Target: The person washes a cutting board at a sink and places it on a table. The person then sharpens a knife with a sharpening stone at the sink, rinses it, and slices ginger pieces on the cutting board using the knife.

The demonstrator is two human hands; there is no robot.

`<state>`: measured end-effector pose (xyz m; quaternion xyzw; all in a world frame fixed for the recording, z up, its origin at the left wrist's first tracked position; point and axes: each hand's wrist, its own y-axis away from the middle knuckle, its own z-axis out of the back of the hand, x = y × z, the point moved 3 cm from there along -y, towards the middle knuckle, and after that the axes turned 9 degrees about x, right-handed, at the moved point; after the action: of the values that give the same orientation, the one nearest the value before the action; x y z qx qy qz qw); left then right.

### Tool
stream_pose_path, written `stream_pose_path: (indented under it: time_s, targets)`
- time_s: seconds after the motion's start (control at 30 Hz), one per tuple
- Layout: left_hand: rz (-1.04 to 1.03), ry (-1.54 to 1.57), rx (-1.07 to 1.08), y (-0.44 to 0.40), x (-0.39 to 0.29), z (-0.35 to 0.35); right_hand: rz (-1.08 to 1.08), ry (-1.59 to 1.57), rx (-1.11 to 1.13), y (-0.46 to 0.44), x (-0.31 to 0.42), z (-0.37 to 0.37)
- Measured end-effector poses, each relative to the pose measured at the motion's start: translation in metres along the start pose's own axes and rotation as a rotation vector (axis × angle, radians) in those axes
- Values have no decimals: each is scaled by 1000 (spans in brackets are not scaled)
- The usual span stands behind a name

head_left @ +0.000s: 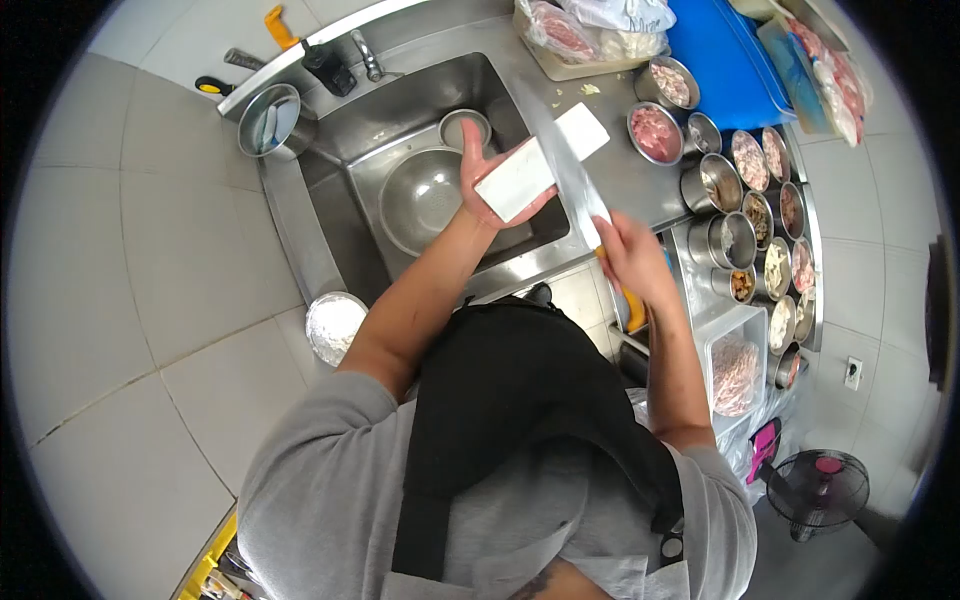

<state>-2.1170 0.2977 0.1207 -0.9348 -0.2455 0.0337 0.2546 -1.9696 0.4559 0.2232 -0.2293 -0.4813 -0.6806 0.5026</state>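
A long white whetstone (517,184) lies across the open palm of my left hand (482,178), above the sink. That hand's thumb is spread away from the stone, and its other fingers support it from below. My right hand (637,262) grips a wide-bladed knife (574,178) by its handle, part of which shows yellow. In this view the blade crosses over the whetstone and is smeared by motion. Whether the edge touches the stone I cannot tell.
Beneath my hands, a large metal bowl (420,205) and a smaller bowl (465,124) sit in the sink (345,215). On the right stand several metal containers with meat (655,133), a blue board (715,60) and a clear tub (735,375). A faucet (367,58) rises behind the sink.
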Motion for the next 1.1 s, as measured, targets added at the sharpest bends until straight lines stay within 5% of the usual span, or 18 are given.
stream_pose_path:
  time_s: [0.1,0.17,0.33,0.37,0.57,0.87,0.97,1.1]
  targets:
    - [-55,-91,-166,8,15,-7,104,108,-208,-64,16,12]
    - [-58,-80,-43,9,14,-13,48,49,-304,-92,27,18]
    - [-158,-172,-220,15,6,-35,118,-23,-593,-81,19,56]
    - [-171,-177,-215,16,2,-36,279,-30,-627,-75,-4,63]
    - [-284,-145,-224,19,-24,-19,247,642,-436,16,-31,70]
    - [-149,-88,-208,16,-14,-8,489,746,-246,-11,-5,4]
    - [-21,-88,37,20,-10,-2,602,715,-120,-26,32,-45]
    - [-173,-196,-372,25,-4,-13,790,698,-106,-13,64,-82]
